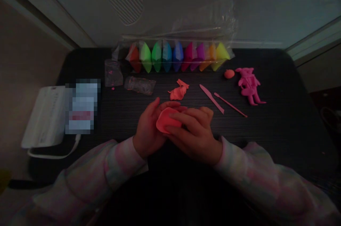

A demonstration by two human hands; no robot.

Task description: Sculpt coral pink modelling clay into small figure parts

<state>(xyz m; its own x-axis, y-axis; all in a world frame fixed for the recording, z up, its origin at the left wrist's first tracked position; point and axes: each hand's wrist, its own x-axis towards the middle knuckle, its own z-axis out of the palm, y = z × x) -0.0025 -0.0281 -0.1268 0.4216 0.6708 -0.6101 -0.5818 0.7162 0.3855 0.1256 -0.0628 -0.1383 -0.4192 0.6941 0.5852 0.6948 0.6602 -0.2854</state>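
Observation:
A flattened, slightly cupped piece of coral modeling clay (164,119) lies between my two hands over the front of the dark table. My left hand (149,130) cradles it from the left and below, its thumb pointing up and its fingers partly hidden behind the clay. The fingers of my right hand (195,128) press on its face from the right. Just beyond my hands sits a torn lump of the same coral clay (178,92). To its right lie a pink plastic clay knife (211,98) and a thin pink modeling stick (230,104).
Clay packets in many colours (178,56) line the table's back edge in clear wrapping. A pink clay figure (249,86) and a small orange ball (229,73) lie at right. Crumpled clear wrappers (140,85) lie left; a white power bank (45,116) is cabled to a blurred phone (82,107).

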